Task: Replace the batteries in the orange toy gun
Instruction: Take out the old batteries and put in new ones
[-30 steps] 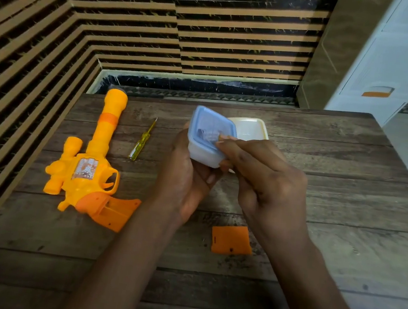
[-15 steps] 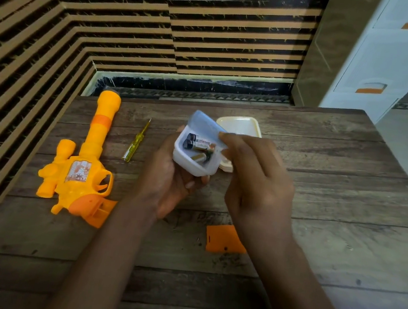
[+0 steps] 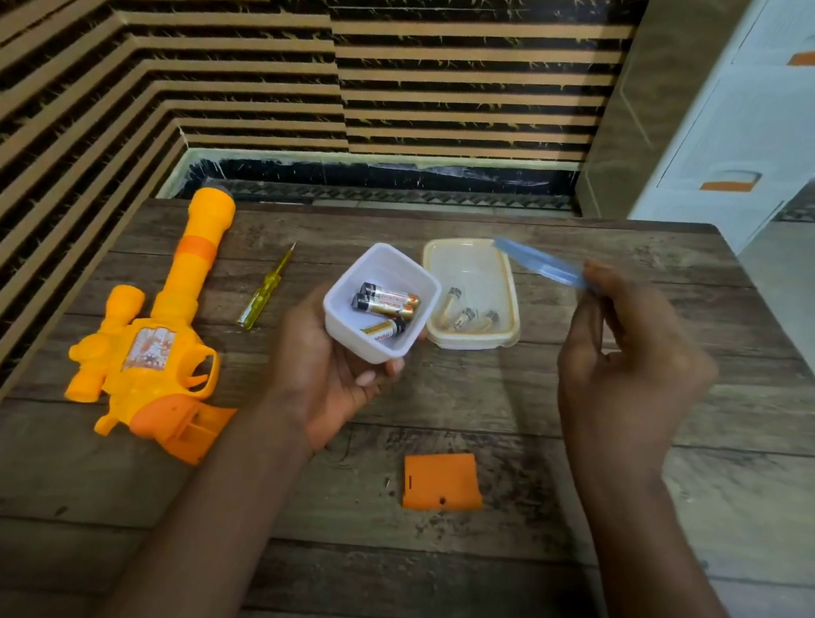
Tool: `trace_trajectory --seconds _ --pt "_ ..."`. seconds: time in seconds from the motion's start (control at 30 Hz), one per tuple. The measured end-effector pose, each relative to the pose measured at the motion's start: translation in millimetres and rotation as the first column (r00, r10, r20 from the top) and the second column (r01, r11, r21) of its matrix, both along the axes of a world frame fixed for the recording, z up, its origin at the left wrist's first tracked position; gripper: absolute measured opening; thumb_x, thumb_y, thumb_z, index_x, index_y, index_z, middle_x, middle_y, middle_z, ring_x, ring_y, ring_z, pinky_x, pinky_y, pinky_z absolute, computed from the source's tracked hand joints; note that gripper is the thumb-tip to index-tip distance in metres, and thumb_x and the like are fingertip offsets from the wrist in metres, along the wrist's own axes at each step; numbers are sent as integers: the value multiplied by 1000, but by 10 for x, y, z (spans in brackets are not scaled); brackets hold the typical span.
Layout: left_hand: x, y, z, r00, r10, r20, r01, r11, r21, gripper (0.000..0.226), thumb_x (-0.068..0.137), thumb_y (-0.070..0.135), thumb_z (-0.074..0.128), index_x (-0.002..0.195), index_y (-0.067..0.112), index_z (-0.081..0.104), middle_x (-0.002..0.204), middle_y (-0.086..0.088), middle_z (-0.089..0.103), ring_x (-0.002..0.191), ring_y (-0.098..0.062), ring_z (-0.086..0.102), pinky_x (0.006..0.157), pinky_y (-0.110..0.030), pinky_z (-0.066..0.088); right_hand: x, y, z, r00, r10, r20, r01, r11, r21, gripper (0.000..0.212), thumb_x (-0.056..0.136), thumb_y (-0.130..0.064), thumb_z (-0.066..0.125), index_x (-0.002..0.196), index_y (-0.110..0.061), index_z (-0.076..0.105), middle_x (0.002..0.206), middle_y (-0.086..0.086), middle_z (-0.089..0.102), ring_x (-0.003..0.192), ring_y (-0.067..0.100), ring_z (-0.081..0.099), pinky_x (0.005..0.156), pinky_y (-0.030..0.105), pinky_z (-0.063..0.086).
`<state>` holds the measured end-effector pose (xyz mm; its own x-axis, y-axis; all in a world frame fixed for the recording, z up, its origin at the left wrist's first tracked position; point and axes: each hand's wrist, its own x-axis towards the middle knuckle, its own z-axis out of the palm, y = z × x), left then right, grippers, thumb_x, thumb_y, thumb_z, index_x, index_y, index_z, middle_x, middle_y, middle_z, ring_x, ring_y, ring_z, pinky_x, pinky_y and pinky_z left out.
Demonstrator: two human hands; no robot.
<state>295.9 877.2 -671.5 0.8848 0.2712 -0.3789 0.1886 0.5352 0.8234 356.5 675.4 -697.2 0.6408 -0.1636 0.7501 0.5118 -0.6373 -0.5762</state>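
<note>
Three batteries (image 3: pixel 385 308) lie in the small white container (image 3: pixel 379 351), which the left hand (image 3: pixel 328 381) holds from below with curled fingers. The right hand (image 3: pixel 630 369) pinches a blue lid (image 3: pixel 538 264). Three more batteries (image 3: pixel 466 319) lie in the cream container (image 3: pixel 472 270). The orange toy gun (image 3: pixel 159 328) lies on its side at the left of the wooden table (image 3: pixel 681 500), barrel pointing away. Its orange cover (image 3: pixel 442 480) lies well apart.

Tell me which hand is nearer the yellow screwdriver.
Left. The left hand, holding the white tub, sits just right of the screwdriver; the right hand, pinching the blue lid, is farther right, beyond the cream container.
</note>
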Motion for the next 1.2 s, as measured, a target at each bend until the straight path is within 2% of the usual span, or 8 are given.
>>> trace_trajectory --seconds 0.27,0.47,0.6,0.67,0.83,1.0,1.13,1.2 --pt "-22 -69 31 1000 -26 11 27 999 -34 45 108 27 32 103 5 71 92 -25 65 45 -19 53 34 -18 34 223 -173 -205 956 -15 -293 6 999 -33 33 79 14 61 102 -1 78 102 15 79 89 29 75 88 14 42" --pt "-17 -129 41 997 -70 26 71 997 -38 47 110 28 31 99 9 72 76 -13 74 44 -19 58 36 -20 32 291 -136 -225 904 -13 -427 -48 990 -131 40 79 16 57 109 2 79 114 19 77 104 34 74 98 15 38" --pt "-10 -156 36 996 -79 40 80 996 -31 48 111 30 31 98 11 73 75 -11 75 45 -20 59 36 -21 33 252 -113 -183 856 14 -517 -119 978 -169 33 83 10 55 106 3 77 105 25 77 96 38 74 91 39 50" --pt "-12 -172 36 995 -84 52 86 996 -35 47 112 31 31 101 11 72 77 -11 75 46 -19 58 36 -21 34 224 -99 -164 868 7 -497 -107 979 -174 33 82 9 57 108 3 76 107 25 76 96 39 73 90 37 49" --pt "38 -241 27 991 -92 93 94 995 -26 45 112 36 32 110 12 70 83 -11 75 50 -18 58 37 -21 35 91 119 93 912 150 -383 -48 964 263 16 95 -15 67 105 -13 79 94 1 79 88 10 75 84 27 61" --pt "123 -466 25 981 -80 177 15 940 342 37 110 39 43 107 13 70 75 -12 67 49 -19 58 38 -22 33 -197 396 235 679 668 -307 -137 525 840 27 108 -23 54 104 -9 77 101 9 80 101 20 77 85 36 61" --pt "140 -739 13 960 -141 241 -104 622 776 41 99 52 50 119 26 74 100 -3 62 86 -15 66 67 -29 53 -243 396 264 539 830 -143 69 127 990 45 111 -33 42 121 1 71 103 15 76 94 27 74 77 37 61" --pt "135 -879 27 960 -130 247 -144 526 838 51 97 53 51 132 22 71 114 0 55 101 -9 64 81 -22 54 -226 373 233 506 861 -40 177 -58 983 53 109 -39 42 132 3 65 115 22 65 104 35 64 80 40 60"
